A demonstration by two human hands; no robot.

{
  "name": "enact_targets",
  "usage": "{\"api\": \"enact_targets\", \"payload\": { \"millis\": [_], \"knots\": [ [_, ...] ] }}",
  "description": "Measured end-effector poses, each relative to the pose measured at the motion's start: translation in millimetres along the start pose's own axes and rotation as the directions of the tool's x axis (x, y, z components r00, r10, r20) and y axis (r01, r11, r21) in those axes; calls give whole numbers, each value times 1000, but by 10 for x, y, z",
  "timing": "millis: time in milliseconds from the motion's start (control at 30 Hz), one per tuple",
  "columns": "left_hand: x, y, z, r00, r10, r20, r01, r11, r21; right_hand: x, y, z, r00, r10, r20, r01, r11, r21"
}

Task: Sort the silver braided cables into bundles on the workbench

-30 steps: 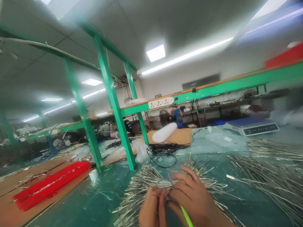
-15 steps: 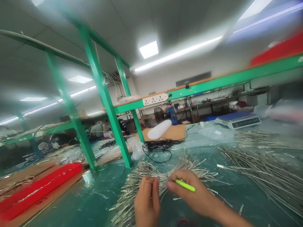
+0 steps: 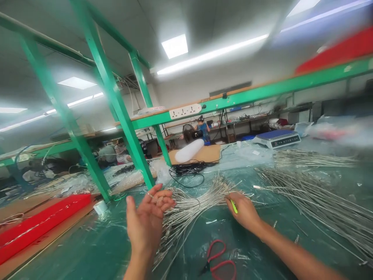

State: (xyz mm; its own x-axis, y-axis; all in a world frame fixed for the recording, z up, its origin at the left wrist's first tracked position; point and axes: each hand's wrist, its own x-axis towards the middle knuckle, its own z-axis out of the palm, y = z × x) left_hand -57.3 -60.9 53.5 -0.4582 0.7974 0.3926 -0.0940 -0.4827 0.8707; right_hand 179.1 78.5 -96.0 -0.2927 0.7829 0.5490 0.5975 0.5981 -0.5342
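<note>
My left hand [image 3: 147,223] is raised palm up, thumb and fingers apart; a small pale thing seems to lie across the fingers, too blurred to name. It is at the left side of a bundle of thin silvery cables [image 3: 201,202] that fans out at both ends on the table. My right hand [image 3: 244,212] is closed around a slim tool with a bright yellow-green handle [image 3: 234,206], at the bundle's right part; the tool's working end is hidden. Below the bundle lie red-handled scissors [image 3: 220,264], their blades partly out of sight.
More silvery cables [image 3: 314,210] lie at the right, below a weighing scale [image 3: 278,139]. A red tray [image 3: 43,225] and a white roll [image 3: 100,207] are at the left. Green posts [image 3: 116,105], a coil of black cable [image 3: 188,169] and a power strip [image 3: 185,111] stand behind.
My left hand has moved left off the cables and opened. My right hand has shifted right and up with the yellow-green-handled tool. The red-handled scissors have come into view.
</note>
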Motion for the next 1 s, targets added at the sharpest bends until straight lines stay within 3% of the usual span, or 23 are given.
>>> {"api": "enact_targets", "payload": {
  "millis": [133, 233, 333, 433, 533, 667, 800, 900, 1000],
  "knots": [
    [36, 53, 107, 997, -57, 57, 75, 914, -399, -105, 131, 47, 999, -21, 31, 23, 997, -74],
    [93, 37, 167, 998, -58, 10, 57, 914, -402, -134, 99, 88, 996, -58, 71, 63, 995, -72],
    [138, -39, 206, 995, -96, -1, 89, 924, -372, -168, -53, 262, 977, -150, 150, 154, 988, -21],
    [148, -195, 225, 983, -173, 61, 183, 925, -332, -216, -213, 486, 949, -227, 221, 226, 974, 31],
    [150, -442, 264, 962, -222, 155, 262, 913, -313, -232, -247, 556, 955, -210, 208, 208, 978, 34],
    [176, -814, 431, 916, -305, 261, 382, 862, -333, -144, -133, 270, 993, -89, 83, 85, 995, 57],
    [166, -1090, 682, 805, -418, 420, 547, 797, -256, 12, -62, -186, 996, 81, -40, -71, 976, 204],
    [122, -1289, 826, 739, -459, 493, 594, 790, -155, 93, -93, -437, 986, 165, -7, -151, 916, 371],
    [86, -1532, 884, 687, -489, 537, 615, 785, -72, 124, -153, -575, 979, 168, 112, -202, 827, 524]
  ]
}}
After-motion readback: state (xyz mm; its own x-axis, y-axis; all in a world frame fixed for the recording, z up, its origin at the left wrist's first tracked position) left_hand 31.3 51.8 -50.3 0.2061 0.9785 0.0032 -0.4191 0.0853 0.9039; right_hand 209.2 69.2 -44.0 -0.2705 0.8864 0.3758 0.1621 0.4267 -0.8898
